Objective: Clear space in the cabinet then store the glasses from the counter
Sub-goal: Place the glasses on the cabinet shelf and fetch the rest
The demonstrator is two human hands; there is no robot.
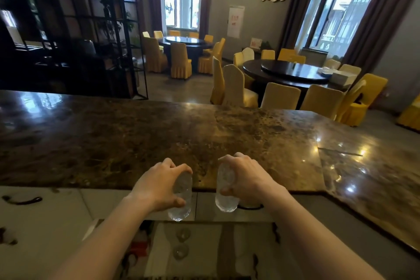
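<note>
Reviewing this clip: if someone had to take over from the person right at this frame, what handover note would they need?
Left hand: holds a clear glass from above.
Right hand: holds a second glass the same way.
Both glasses are at the near edge of the marble counter, above the open cabinet space below.
Done: two glasses appear to sit inside already.
Left: set these two down in the cabinet. No other glasses show on the counter.

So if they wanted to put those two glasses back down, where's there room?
The whole brown stone counter beyond both hands is bare, from its near edge to the far side. Below, the open cabinet is tighter: two glasses stand left of centre, with clutter at its left edge.
</note>
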